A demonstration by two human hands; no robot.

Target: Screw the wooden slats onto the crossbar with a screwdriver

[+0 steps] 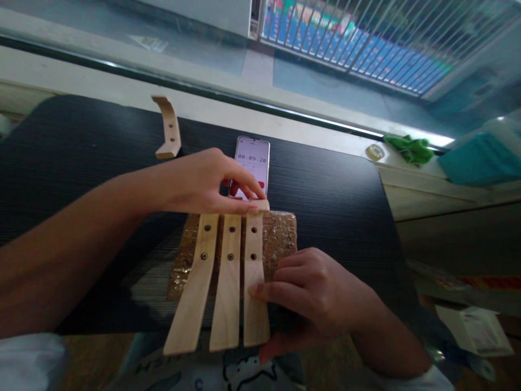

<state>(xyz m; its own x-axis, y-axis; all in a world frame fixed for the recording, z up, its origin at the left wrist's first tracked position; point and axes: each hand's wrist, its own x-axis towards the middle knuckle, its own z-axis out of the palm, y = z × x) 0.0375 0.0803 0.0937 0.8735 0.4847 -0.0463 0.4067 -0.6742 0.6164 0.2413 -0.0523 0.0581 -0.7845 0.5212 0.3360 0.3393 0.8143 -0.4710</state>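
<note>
Three pale wooden slats with flared lower ends lie side by side on a cardboard pad covered in shiny tape [280, 231]. Screw heads show in the left slat [195, 293] and the middle slat [228, 298]; two dark holes show in the right slat [254, 277]. My left hand [199, 182] pinches the upturned top end of the right slat between thumb and fingers. Lower down, my right hand [313, 293] has its index fingertip on that slat's face and its thumb by the bottom corner. All three slats overhang the table's front edge.
Behind my left hand lies a phone [252, 152] showing a timer. A curved wooden piece with two holes [170, 127] stands at the back left of the black table [334, 190]. On the windowsill are a tape roll [375, 152], a green cloth [409, 149] and a turquoise container [480, 160].
</note>
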